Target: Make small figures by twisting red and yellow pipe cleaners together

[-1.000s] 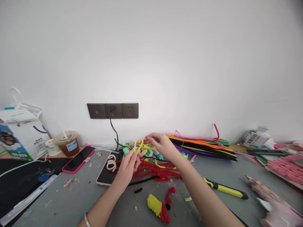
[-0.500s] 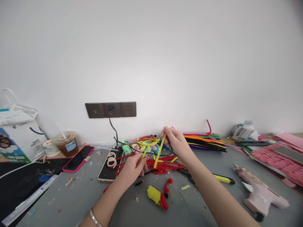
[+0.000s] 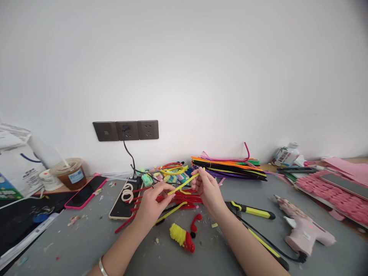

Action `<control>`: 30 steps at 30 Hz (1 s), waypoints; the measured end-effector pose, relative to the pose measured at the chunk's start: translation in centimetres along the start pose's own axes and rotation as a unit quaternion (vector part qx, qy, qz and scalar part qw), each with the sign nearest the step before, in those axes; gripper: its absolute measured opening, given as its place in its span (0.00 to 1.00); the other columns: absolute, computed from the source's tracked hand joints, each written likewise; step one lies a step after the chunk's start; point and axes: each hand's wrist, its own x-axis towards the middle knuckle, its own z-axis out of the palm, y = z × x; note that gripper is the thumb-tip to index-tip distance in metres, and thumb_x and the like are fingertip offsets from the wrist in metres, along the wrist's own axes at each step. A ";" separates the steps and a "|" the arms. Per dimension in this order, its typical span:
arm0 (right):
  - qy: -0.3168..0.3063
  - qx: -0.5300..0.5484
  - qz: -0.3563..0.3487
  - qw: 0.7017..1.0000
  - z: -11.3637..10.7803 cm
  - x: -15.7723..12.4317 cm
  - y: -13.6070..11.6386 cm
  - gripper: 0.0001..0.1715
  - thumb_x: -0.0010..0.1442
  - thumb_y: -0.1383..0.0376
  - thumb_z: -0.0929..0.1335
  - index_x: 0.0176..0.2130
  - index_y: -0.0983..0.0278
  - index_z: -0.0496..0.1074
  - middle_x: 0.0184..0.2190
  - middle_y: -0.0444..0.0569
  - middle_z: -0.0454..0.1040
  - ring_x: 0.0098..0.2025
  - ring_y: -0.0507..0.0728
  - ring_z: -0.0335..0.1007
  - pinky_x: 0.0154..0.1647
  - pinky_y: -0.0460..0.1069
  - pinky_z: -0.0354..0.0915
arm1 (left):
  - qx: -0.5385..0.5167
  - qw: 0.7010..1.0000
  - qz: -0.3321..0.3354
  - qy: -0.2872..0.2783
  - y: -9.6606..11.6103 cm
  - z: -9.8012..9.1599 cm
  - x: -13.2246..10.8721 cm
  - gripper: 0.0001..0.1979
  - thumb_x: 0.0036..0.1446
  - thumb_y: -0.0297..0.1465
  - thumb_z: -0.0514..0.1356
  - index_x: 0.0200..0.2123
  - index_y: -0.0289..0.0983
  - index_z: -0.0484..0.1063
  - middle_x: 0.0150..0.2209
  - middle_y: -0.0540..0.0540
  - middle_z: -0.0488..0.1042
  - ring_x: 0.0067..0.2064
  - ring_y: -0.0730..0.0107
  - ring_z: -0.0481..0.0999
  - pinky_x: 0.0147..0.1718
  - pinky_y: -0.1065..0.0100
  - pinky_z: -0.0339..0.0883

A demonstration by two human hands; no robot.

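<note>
A yellow pipe cleaner (image 3: 185, 183) stretches slantwise between my two hands above the mat. My left hand (image 3: 156, 201) pinches its lower end, and my right hand (image 3: 207, 188) has the upper end between thumb and fingertips. Under my left hand runs another yellow pipe cleaner (image 3: 174, 212); whether it touches the fingers I cannot tell. Red pipe cleaners (image 3: 184, 199) lie behind the hands. Closer to me rests a wrapped yellow and red pipe-cleaner piece (image 3: 182, 237), beside a small red curled piece (image 3: 195, 223).
Pliers with yellow-black handles (image 3: 258, 212) and a pink glue gun (image 3: 307, 230) lie to the right. A bundle of coloured pipe cleaners (image 3: 230, 167) sits by the wall. On the left are a pink-cased phone (image 3: 86, 191), a drink cup (image 3: 70, 174) and a black pad with white coils (image 3: 122, 207).
My right hand has come down and the yellow pipe cleaner has swung from hanging steeply to slanting across to my left hand, which now pinches its end. The view has shifted a little rightward.
</note>
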 end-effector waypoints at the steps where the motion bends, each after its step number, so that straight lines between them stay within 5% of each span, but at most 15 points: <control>1: -0.014 0.009 0.014 1.000 0.1 -0.1 0.0 0.26 0.49 0.44 0.73 0.30 0.63 0.71 0.18 0.40 0.67 0.21 0.50 0.62 0.25 0.46 0.62 | -0.006 1.000 0.005 0.004 0.0 0.0 0.0 0.05 0.59 0.32 0.59 0.36 0.39 0.75 0.36 0.46 0.79 0.38 0.66 0.78 0.39 0.67 0.72; 14: -0.182 0.092 0.090 0.975 1.4 -1.8 0.9 0.17 0.49 0.56 0.77 0.33 0.65 0.75 0.23 0.42 0.73 0.26 0.48 0.69 0.33 0.45 0.65 | -0.220 0.973 -0.043 0.054 1.3 0.4 0.2 0.04 0.57 0.33 0.63 0.33 0.39 0.77 0.35 0.46 0.76 0.39 0.67 0.75 0.39 0.69 0.69; 22: -0.215 0.057 0.088 0.971 1.4 -2.0 0.0 0.17 0.50 0.56 0.77 0.32 0.66 0.74 0.23 0.43 0.74 0.25 0.48 0.69 0.31 0.45 0.65 | -0.259 0.960 -0.108 0.011 1.5 0.4 0.1 0.10 0.59 0.38 0.61 0.34 0.38 0.76 0.32 0.49 0.71 0.28 0.75 0.65 0.28 0.72 0.60; 30: -0.223 0.044 0.085 0.970 1.1 -1.9 -0.3 0.18 0.51 0.57 0.77 0.29 0.65 0.69 0.22 0.42 0.74 0.22 0.48 0.68 0.28 0.44 0.64 | -0.280 0.948 -0.142 -0.043 2.1 0.2 0.2 0.12 0.58 0.39 0.62 0.30 0.36 0.73 0.30 0.50 0.68 0.26 0.76 0.59 0.27 0.72 0.55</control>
